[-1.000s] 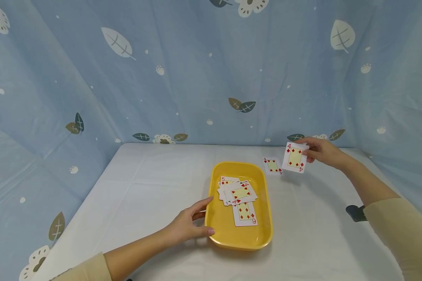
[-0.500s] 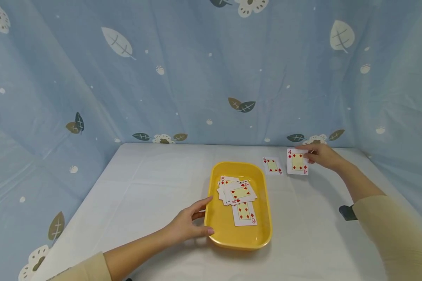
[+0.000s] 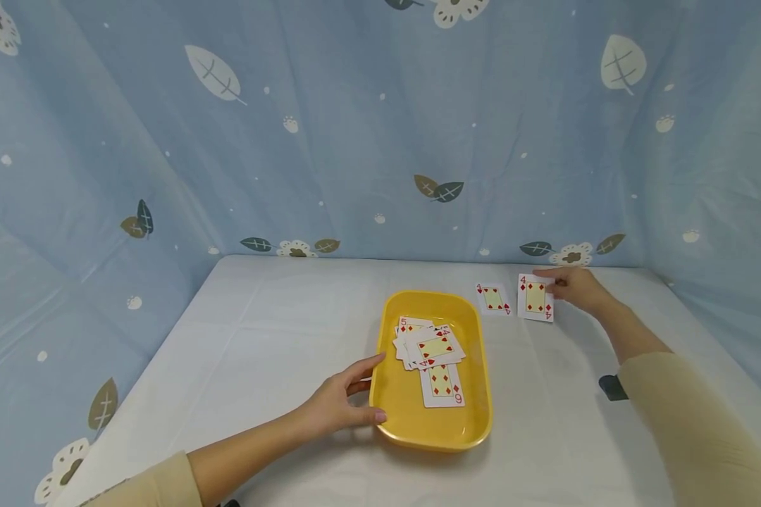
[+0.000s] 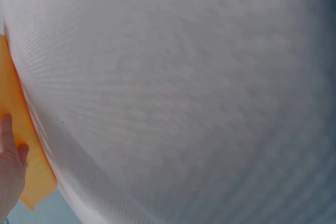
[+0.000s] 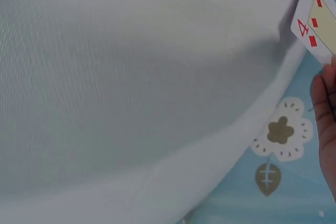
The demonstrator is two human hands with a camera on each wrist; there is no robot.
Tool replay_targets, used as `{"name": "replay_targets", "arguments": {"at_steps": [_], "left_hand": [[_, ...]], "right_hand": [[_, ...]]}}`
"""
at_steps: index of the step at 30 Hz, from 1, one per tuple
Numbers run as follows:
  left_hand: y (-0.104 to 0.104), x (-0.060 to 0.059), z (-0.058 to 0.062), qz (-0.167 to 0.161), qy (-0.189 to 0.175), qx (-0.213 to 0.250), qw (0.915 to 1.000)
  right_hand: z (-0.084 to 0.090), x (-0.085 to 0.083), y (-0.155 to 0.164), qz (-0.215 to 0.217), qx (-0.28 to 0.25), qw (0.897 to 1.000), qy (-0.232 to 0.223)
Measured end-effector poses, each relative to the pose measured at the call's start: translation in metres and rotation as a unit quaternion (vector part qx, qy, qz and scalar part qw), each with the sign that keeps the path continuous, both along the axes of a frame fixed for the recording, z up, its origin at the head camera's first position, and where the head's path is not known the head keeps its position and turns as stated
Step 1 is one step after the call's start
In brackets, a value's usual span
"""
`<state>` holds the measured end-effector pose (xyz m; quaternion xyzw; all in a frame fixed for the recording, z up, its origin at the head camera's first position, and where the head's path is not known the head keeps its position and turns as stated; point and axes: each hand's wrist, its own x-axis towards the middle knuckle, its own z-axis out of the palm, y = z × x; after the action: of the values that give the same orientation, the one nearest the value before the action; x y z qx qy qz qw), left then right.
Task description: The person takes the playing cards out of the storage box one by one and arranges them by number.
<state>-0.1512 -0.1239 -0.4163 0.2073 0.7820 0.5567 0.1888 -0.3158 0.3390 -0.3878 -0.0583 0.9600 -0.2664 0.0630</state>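
A yellow tray (image 3: 475,415) sits mid-table in the head view and holds several face-up playing cards (image 3: 431,352), a six of diamonds nearest me. My left hand (image 3: 342,405) rests against the tray's left rim with fingers spread and fairly straight. The left wrist view shows it (image 4: 8,171) on the orange-yellow rim (image 4: 16,129). Far right, my right hand (image 3: 573,287) pinches the right edge of a four of diamonds (image 3: 535,297) that lies nearly flat on the table. In the right wrist view the card (image 5: 320,19) is at the top corner. A second red four (image 3: 493,298) lies just left of it.
The table (image 3: 279,338) wears a white cloth. Blue leaf-print fabric (image 3: 355,127) walls it in at the back and both sides, close behind the two laid cards. A black strap (image 3: 611,387) shows at my right sleeve.
My right hand has lowered the four of diamonds from the air down onto the table beside the other four. The left hand and tray have stayed put.
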Motion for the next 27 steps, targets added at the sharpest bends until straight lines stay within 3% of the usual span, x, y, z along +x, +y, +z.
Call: {"name": "replay_targets", "arguments": {"at_steps": [16, 27], "left_hand": [[-0.001, 0.0, 0.0, -0.001, -0.001, -0.001, 1.0], [-0.002, 0.0, -0.002, -0.006, 0.004, 0.01, 0.9999]], "right_hand": [[-0.025, -0.017, -0.004, 0.005, 0.06, 0.998, 0.026], [-0.034, -0.018, -0.007, 0.002, 0.064, 0.998, -0.003]]}}
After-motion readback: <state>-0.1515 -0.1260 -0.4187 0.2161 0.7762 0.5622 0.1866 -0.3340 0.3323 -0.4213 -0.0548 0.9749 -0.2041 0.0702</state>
